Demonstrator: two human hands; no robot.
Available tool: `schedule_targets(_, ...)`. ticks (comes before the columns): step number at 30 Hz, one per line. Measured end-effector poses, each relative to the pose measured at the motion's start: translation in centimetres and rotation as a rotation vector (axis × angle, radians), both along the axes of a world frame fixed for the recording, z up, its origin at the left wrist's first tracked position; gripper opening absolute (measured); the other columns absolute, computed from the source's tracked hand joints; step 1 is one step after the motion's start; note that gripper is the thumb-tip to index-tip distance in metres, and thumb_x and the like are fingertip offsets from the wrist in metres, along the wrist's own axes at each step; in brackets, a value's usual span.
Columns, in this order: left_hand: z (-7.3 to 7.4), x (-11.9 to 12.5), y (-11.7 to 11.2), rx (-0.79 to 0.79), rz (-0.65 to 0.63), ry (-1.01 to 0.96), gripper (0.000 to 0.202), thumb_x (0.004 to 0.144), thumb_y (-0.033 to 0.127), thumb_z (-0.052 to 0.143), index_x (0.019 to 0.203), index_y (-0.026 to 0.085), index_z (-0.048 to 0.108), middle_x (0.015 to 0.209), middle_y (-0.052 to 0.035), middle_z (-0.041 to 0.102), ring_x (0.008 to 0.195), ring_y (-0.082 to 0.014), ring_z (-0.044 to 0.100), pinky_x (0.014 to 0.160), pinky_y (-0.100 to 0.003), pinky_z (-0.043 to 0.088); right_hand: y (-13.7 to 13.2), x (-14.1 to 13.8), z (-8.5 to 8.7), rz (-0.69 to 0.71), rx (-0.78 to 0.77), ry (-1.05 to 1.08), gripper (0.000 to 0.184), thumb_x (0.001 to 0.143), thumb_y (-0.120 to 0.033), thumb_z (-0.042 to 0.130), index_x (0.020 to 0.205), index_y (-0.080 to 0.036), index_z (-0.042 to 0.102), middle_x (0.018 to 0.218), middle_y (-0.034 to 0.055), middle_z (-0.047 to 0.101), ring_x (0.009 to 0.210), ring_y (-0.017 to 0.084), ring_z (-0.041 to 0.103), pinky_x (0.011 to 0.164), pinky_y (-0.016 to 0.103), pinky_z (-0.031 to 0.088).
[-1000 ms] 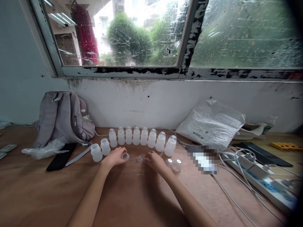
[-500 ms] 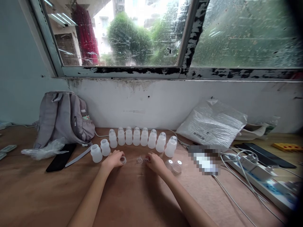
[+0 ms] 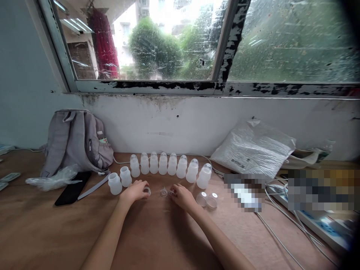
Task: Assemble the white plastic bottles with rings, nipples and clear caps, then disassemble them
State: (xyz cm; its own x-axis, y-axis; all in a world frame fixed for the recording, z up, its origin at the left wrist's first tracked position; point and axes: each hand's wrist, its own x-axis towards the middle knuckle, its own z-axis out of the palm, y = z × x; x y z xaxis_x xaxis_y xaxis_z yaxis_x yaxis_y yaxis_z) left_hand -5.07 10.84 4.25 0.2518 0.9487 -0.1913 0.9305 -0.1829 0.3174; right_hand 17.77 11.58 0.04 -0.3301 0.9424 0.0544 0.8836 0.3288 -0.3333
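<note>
My left hand is closed on a clear ring-shaped collar, held close to the tabletop. Between my hands lies a clear bottle nipple. The fingers of my right hand pinch a second small clear piece, which looks like another nipple and is partly hidden. Behind my left hand stand two open-topped frosted baby bottles. An arc of several bottles with clear domed caps continues to their right. Two loose clear caps rest beyond my right wrist.
At the left are a grey backpack, a crumpled plastic bag and a black flat object. A silvery mailing bag leans on the wall at right. White cables and a power strip lie near the right edge.
My right hand has shifted slightly left with the small clear piece, closer to the nipple on the table. My left hand stays nearly still. The camera view has moved slightly.
</note>
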Motion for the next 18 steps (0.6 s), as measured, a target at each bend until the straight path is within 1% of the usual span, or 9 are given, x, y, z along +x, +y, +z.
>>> schedule_targets(4, 1.2, 0.2, -0.7, 0.073, -0.010, -0.047, 0.037, 0.074, 0.034, 0.046, 0.109, 0.022, 0.051, 0.108, -0.0057, 0.055, 0.105, -0.0226, 0.047, 0.089, -0.031, 0.036, -0.1, -0.1, 0.1, 0.007, 0.000, 0.019, 0.017, 0.079, -0.022, 0.047, 0.093, -0.019, 0.055, 0.092, 0.0051, 0.056, 0.083, 0.017, 0.054, 0.063, 0.024, 0.032)
schedule_targets(7, 2.9, 0.3, -1.2, 0.262, -0.027, -0.145, 0.032, 0.079, 0.035, 0.041, 0.108, 0.024, 0.051, 0.108, -0.0035, 0.056, 0.102, -0.0201, 0.050, 0.088, -0.029, 0.037, -0.1, 0.0, 0.0, 0.011, 0.015, 0.027, 0.017, 0.080, -0.023, 0.045, 0.093, -0.019, 0.055, 0.092, 0.0057, 0.056, 0.083, 0.017, 0.054, 0.064, 0.024, 0.033)
schedule_targets(8, 3.5, 0.2, -1.2, 0.361, -0.008, -0.167, 0.031, 0.080, 0.034, 0.040, 0.107, 0.025, 0.051, 0.108, -0.0033, 0.056, 0.101, -0.0198, 0.050, 0.088, -0.029, 0.037, -0.1, 0.1, -0.1, 0.014, 0.019, 0.030, 0.017, 0.080, -0.023, 0.045, 0.093, -0.019, 0.055, 0.092, 0.0060, 0.056, 0.082, 0.017, 0.054, 0.064, 0.024, 0.033)
schedule_targets(10, 4.7, -0.4, -0.8, 0.557, 0.087, -0.140, 0.030, 0.081, 0.032, 0.038, 0.107, 0.024, 0.050, 0.108, -0.0040, 0.056, 0.101, -0.0209, 0.049, 0.087, -0.030, 0.037, -0.1, 0.1, -0.2, 0.024, 0.025, 0.044, 0.020, 0.079, -0.023, 0.045, 0.097, -0.018, 0.054, 0.093, 0.0067, 0.056, 0.082, 0.017, 0.054, 0.065, 0.024, 0.034)
schedule_targets(11, 5.2, -0.8, -0.4, 0.623, 0.152, -0.094, 0.031, 0.081, 0.032, 0.039, 0.109, 0.023, 0.049, 0.108, -0.0049, 0.056, 0.102, -0.0226, 0.049, 0.087, -0.033, 0.037, -0.1, 0.2, -0.2, 0.026, 0.024, 0.054, 0.023, 0.079, -0.022, 0.045, 0.100, -0.018, 0.052, 0.094, 0.0072, 0.056, 0.082, 0.017, 0.054, 0.066, 0.024, 0.035)
schedule_targets(12, 5.7, -1.3, 0.2, 0.646, 0.205, -0.040, 0.034, 0.081, 0.033, 0.039, 0.112, 0.023, 0.048, 0.108, -0.0060, 0.056, 0.101, -0.0245, 0.049, 0.086, -0.035, 0.037, -0.1, 0.2, -0.1, 0.026, 0.020, 0.062, 0.026, 0.078, -0.022, 0.045, 0.103, -0.017, 0.051, 0.096, 0.0076, 0.056, 0.083, 0.018, 0.054, 0.067, 0.024, 0.035)
schedule_targets(14, 6.4, -2.5, 1.7, 0.581, 0.250, 0.035, 0.041, 0.080, 0.035, 0.040, 0.118, 0.021, 0.043, 0.112, -0.0088, 0.054, 0.102, -0.0269, 0.049, 0.084, -0.036, 0.038, -0.1, 0.3, 0.1, 0.028, 0.005, 0.076, 0.031, 0.077, -0.022, 0.047, 0.107, -0.017, 0.048, 0.098, 0.0083, 0.056, 0.085, 0.018, 0.055, 0.069, 0.025, 0.036)
schedule_targets(16, 6.8, -3.5, 3.2, 0.487, 0.252, 0.095, 0.052, 0.078, 0.041, 0.042, 0.126, 0.022, 0.035, 0.124, -0.0103, 0.045, 0.107, -0.0295, 0.045, 0.085, -0.039, 0.037, -0.2, 0.4, 0.4, 0.033, -0.008, 0.081, 0.031, 0.077, -0.023, 0.048, 0.107, -0.017, 0.048, 0.098, 0.0087, 0.055, 0.086, 0.019, 0.054, 0.071, 0.025, 0.036)
schedule_targets(18, 6.9, -4.0, 4.4, 0.419, 0.275, 0.156, 0.054, 0.078, 0.044, 0.040, 0.127, 0.022, 0.033, 0.127, -0.0116, 0.042, 0.111, -0.0317, 0.042, 0.085, -0.043, 0.036, -0.3, 0.5, 0.8, 0.039, -0.004, 0.085, 0.030, 0.076, -0.024, 0.049, 0.105, -0.017, 0.049, 0.099, 0.0087, 0.055, 0.087, 0.019, 0.054, 0.072, 0.025, 0.036)
